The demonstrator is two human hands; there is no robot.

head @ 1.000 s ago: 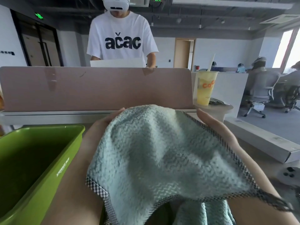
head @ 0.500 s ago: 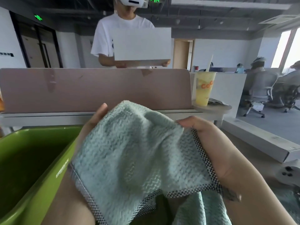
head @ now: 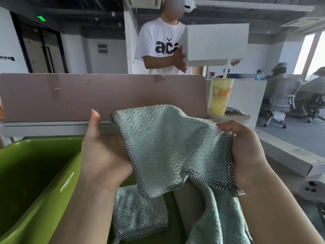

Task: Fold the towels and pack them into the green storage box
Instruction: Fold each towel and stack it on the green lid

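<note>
I hold a pale green towel [head: 168, 148] with a black-and-white checked border up in front of me, above the desk. My right hand [head: 246, 155] pinches its right corner between thumb and fingers. My left hand [head: 103, 152] is at the towel's left edge, palm showing and thumb straight up; its fingers are hidden behind the cloth. More of the same pale green cloth lies flat below [head: 140, 212] and hangs in folds under my right forearm [head: 216, 217]. The green storage box [head: 35, 173] stands at the left, touching my left wrist, its inside dark.
A pink desk partition [head: 105, 95] closes off the far side. Behind it a person in a white T-shirt [head: 158, 41] holds a white box. A yellow drink cup [head: 221, 97] stands at the right, with a long white carton [head: 290, 155] and a controller [head: 311, 187] nearer.
The towel has been gathered toward my right hand, whose thumb now pinches its corner. My left hand has come out from under the cloth to its left edge. The person behind has lifted a white box.
</note>
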